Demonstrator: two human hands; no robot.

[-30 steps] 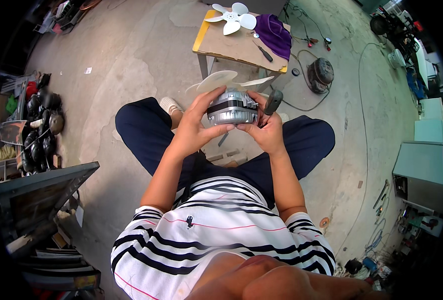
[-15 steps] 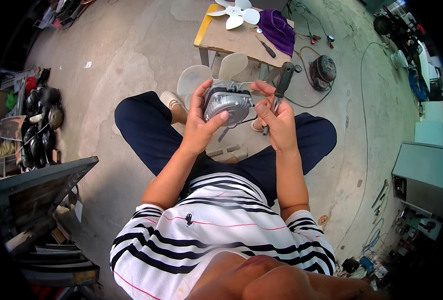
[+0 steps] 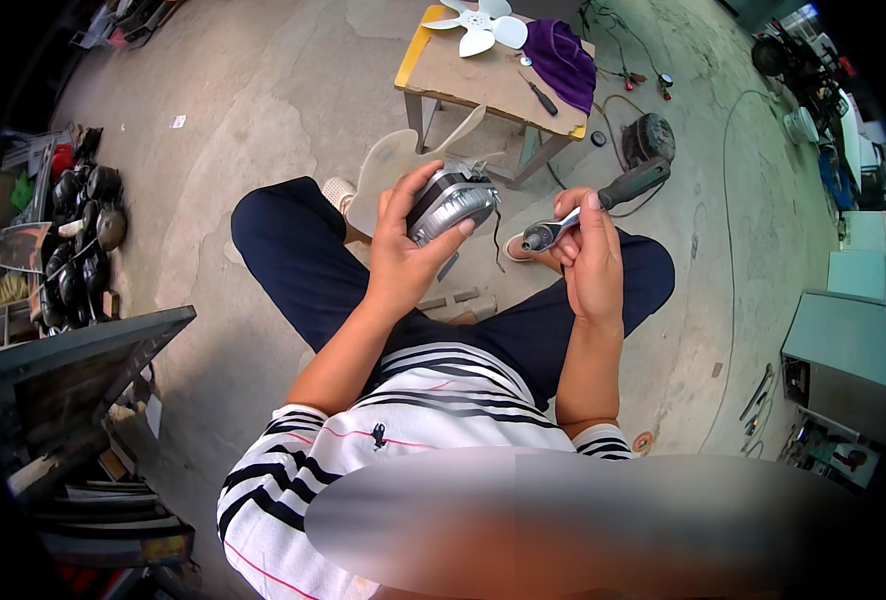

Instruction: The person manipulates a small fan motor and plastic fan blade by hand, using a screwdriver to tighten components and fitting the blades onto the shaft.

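Note:
My left hand is closed around the ribbed silver housing of a small fan motor, thumb across its near side. Pale, translucent fan blades stick out from the motor's far side, and a dark lead hangs from its right. A short gap away, my right hand grips a ratchet wrench by its metal shank. The wrench's dark handle points to the upper right, while its head with a socket faces the motor without touching it.
Ahead stands a small table bearing a white fan blade, a purple cloth and a screwdriver. Right of it, a dark compressor sits on the floor with a cable. A dark-framed panel stands at left.
The motor has turned in my left hand, showing its side more. My right hand has moved away to the right, and the ratchet wrench has swung from upright to slanting.

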